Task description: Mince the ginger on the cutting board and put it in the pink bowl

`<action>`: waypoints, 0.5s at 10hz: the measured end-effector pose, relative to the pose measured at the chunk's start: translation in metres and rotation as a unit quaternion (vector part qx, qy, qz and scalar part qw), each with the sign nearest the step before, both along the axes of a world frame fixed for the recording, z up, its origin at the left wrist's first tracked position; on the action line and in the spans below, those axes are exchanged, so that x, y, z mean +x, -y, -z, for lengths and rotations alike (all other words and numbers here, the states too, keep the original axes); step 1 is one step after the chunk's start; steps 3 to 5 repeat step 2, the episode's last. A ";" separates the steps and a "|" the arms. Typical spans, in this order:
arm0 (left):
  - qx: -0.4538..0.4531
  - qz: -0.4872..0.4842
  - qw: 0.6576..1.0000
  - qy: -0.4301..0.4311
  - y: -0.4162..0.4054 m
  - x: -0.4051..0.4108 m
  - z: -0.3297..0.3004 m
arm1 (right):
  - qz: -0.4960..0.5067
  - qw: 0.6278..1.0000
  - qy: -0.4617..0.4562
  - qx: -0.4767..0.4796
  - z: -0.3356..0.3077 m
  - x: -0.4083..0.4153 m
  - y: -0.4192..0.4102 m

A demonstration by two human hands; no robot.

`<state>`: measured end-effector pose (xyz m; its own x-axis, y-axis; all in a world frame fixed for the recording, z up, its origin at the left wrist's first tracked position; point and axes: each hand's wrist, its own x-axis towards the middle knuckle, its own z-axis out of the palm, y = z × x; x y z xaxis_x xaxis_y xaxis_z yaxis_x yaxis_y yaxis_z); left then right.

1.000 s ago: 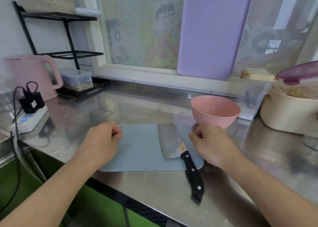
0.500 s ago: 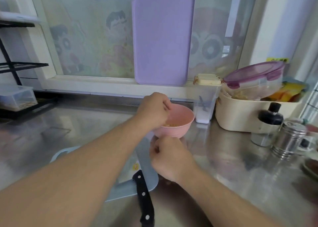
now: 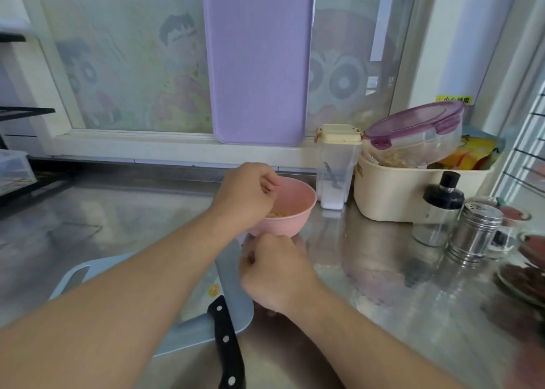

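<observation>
To the left of both hands, the light blue cutting board lies flat on the steel counter, its handle slot at the far left; the left forearm crosses over most of it. No ginger can be made out on the bare parts of the board.

The left hand hangs over the near left rim of the pink bowl, fingers curled inward with the tips bunched together above the bowl's hollow. Whether anything is pinched between those fingertips cannot be told. Just beneath that hand, inside the bowl, sits a small heap of pale yellow minced ginger, partly hidden by the wrist.

Below the bowl and just right of the left forearm, the cleaver lies on the board, blade pointing toward the bowl and black riveted handle running off the board's near edge.

The right hand sits just in front of the bowl, at the board's right edge and beside the cleaver blade. Its fingers are curled into a loose fist; nothing can be seen in them, and their undersides are hidden.

Right of this hand stand a clear lidded container, a cream tub, a black-capped glass bottle and a steel shaker, well apart from both hands.
</observation>
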<state>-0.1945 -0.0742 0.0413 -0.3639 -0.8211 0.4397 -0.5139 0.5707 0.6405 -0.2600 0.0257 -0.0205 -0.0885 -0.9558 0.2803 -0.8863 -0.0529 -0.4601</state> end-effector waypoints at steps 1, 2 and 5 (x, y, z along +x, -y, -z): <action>-0.006 -0.030 0.999 -0.033 -0.003 0.013 -0.005 | -0.002 1.000 0.002 -0.006 0.000 -0.001 0.000; -0.025 -0.072 0.994 -0.083 -0.007 0.032 -0.005 | 0.011 1.000 0.021 0.007 -0.001 -0.001 0.000; -0.025 -0.072 0.994 -0.083 -0.007 0.032 -0.005 | 0.011 1.000 0.021 0.007 -0.001 -0.001 0.000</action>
